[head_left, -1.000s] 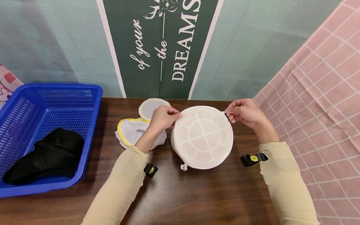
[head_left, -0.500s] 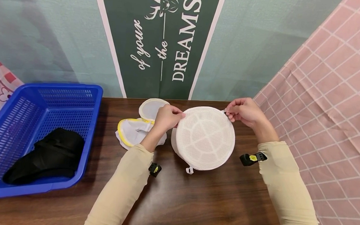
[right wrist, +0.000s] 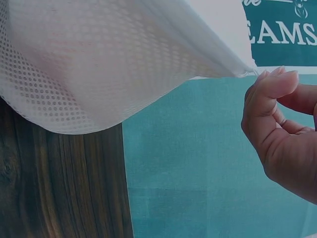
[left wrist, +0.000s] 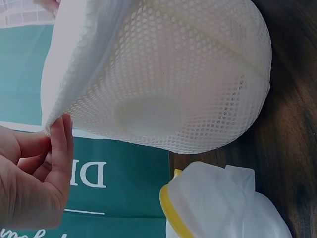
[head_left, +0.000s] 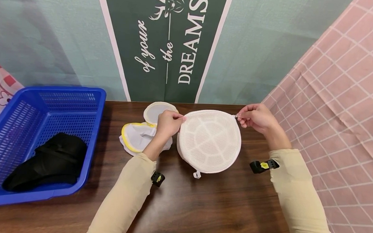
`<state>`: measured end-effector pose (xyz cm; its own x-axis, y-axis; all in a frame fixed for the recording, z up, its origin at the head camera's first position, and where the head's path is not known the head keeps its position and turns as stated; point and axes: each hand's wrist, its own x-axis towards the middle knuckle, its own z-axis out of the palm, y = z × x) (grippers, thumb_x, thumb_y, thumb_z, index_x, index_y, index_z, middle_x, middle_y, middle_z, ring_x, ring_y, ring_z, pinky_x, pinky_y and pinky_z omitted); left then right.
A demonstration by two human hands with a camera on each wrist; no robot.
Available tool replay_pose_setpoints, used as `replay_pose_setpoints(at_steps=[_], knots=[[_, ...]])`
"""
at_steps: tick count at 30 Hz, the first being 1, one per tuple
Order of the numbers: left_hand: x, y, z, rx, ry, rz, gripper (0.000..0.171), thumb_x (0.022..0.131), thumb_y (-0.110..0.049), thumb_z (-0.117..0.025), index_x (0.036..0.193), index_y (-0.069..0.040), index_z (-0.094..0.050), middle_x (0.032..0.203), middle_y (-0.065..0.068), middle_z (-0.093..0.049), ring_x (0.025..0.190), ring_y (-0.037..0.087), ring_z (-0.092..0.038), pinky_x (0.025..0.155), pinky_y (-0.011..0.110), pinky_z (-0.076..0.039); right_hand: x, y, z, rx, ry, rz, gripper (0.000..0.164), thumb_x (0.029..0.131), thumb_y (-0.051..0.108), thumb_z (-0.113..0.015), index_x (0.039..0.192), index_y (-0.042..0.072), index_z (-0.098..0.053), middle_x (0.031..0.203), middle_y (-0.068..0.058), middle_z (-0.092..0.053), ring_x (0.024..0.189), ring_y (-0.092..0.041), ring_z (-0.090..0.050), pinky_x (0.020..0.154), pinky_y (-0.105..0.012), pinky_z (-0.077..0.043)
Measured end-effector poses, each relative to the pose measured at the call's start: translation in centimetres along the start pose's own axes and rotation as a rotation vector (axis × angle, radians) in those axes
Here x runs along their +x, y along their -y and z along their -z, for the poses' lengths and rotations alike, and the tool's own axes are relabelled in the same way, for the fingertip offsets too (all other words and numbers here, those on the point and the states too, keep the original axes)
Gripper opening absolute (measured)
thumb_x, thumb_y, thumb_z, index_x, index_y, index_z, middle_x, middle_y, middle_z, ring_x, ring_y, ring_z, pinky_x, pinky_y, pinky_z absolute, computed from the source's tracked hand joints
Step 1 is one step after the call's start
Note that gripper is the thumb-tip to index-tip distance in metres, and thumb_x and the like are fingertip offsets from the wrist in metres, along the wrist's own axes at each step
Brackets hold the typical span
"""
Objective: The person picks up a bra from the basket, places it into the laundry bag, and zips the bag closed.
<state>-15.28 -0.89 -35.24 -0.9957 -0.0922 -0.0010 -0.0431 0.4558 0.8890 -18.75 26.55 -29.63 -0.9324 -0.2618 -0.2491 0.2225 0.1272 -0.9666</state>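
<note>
A round white mesh laundry bag (head_left: 208,144) is in the middle of the head view, its lid facing up and a small white tab (head_left: 197,174) at its lower edge. My left hand (head_left: 168,125) pinches the bag's upper left rim between thumb and fingers. At the upper right, my right hand (head_left: 256,118) pinches the white zipper pull (head_left: 235,116), and the rim is drawn toward it. In the left wrist view, the mesh side (left wrist: 163,79) bulges with something pale pinkish inside. The right wrist view shows the rim stretched to a point at my right fingertips (right wrist: 285,83).
Left of the bag lies a second white bag with yellow trim (head_left: 126,136), its round lid (head_left: 157,111) folded back. A blue plastic basket (head_left: 48,194) with black cloth (head_left: 53,160) stands at the left. Fabric backdrops border the wooden table (head_left: 202,206) behind and on the right.
My right hand has moved slightly right with the zipper pull, stretching the rim into a corner. My left hand shifted right, then back left, and the bag's lid moved with it.
</note>
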Motion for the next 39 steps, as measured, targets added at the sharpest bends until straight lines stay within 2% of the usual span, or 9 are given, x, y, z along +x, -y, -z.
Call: replay_pose_setpoints(at_steps=[4,8,10,13,17,21,26,33,39], knots=[[0.0,0.3,0.3,-0.08,0.042,0.065,0.015,0.085,-0.015,-0.065,0.088,-0.001,-0.072,0.077,0.01,-0.065,0.06,0.023,-0.063,0.05,0.02,-0.048,-0.1,0.0,-0.1,0.017,0.012,0.016,0.023,0.086,-0.013,-0.045,0.07,-0.003,-0.059,0.062,-0.009,-0.058,0.05,-0.013,-0.053,0.047,-0.022,-0.048],[0.0,0.2,0.6,-0.162,0.118,0.114,0.015,0.085,-0.011,-0.064,0.09,0.002,-0.07,0.079,0.013,-0.063,0.071,0.027,-0.064,0.058,0.027,-0.053,0.0,0.2,-0.1,0.031,0.023,0.046,0.024,0.087,-0.013,-0.043,0.071,-0.004,-0.059,0.063,-0.01,-0.058,0.051,-0.013,-0.054,0.047,-0.022,-0.048],[0.0,0.2,0.8,-0.184,0.146,0.119,0.015,0.085,-0.01,-0.063,0.091,0.003,-0.069,0.081,0.016,-0.062,0.073,0.028,-0.064,0.06,0.029,-0.054,0.0,0.3,-0.2,0.029,0.027,0.056,0.023,0.086,-0.013,-0.044,0.071,-0.004,-0.058,0.063,-0.01,-0.058,0.051,-0.013,-0.054,0.047,-0.022,-0.047],[0.1,0.0,1.0,-0.18,0.162,0.106,0.015,0.085,-0.01,-0.063,0.091,0.003,-0.068,0.08,0.015,-0.061,0.066,0.022,-0.063,0.058,0.027,-0.053,0.0,0.6,-0.3,0.019,0.034,0.049,0.021,0.086,-0.012,-0.046,0.072,-0.005,-0.059,0.065,-0.011,-0.058,0.051,-0.014,-0.054,0.048,-0.023,-0.048],[0.2,-0.4,1.1,-0.12,0.157,0.061,0.015,0.085,-0.012,-0.063,0.092,0.0,-0.069,0.076,0.01,-0.059,0.061,0.019,-0.061,0.056,0.024,-0.052,-0.1,1.0,-0.4,-0.014,0.041,0.031,0.019,0.087,-0.011,-0.047,0.073,-0.005,-0.059,0.066,-0.012,-0.059,0.052,-0.014,-0.054,0.049,-0.023,-0.048],[0.1,-0.8,1.0,-0.01,0.141,0.014,0.016,0.085,-0.016,-0.063,0.093,-0.003,-0.069,0.078,0.009,-0.06,0.067,0.024,-0.062,0.056,0.023,-0.048,0.0,1.1,-0.6,-0.036,0.043,0.03,0.019,0.087,-0.01,-0.046,0.074,-0.005,-0.058,0.065,-0.011,-0.059,0.052,-0.015,-0.054,0.049,-0.024,-0.049],[0.3,-1.0,0.8,0.085,0.119,-0.024,0.017,0.086,-0.019,-0.063,0.096,-0.007,-0.07,0.085,0.008,-0.063,0.074,0.02,-0.056,0.061,0.027,-0.043,0.2,1.0,-0.8,-0.066,0.052,0.047,0.017,0.088,-0.01,-0.044,0.075,-0.007,-0.056,0.065,-0.011,-0.059,0.052,-0.016,-0.055,0.049,-0.025,-0.05],[0.3,-1.3,0.8,0.124,0.116,-0.04,0.015,0.085,-0.017,-0.063,0.092,-0.005,-0.07,0.08,0.008,-0.064,0.072,0.021,-0.056,0.061,0.027,-0.044,0.2,1.0,-1.1,-0.133,0.021,0.056,0.012,0.088,-0.01,-0.044,0.079,-0.011,-0.052,0.066,-0.011,-0.057,0.053,-0.015,-0.053,0.049,-0.025,-0.049],[0.2,-1.2,0.5,0.146,0.057,-0.055,0.013,0.085,-0.013,-0.062,0.085,-0.003,-0.07,0.077,0.009,-0.063,0.074,0.022,-0.055,0.061,0.029,-0.043,0.1,0.9,-1.2,-0.127,-0.051,0.038,0.01,0.088,-0.009,-0.047,0.079,-0.01,-0.053,0.065,-0.01,-0.057,0.052,-0.014,-0.053,0.049,-0.024,-0.049]])
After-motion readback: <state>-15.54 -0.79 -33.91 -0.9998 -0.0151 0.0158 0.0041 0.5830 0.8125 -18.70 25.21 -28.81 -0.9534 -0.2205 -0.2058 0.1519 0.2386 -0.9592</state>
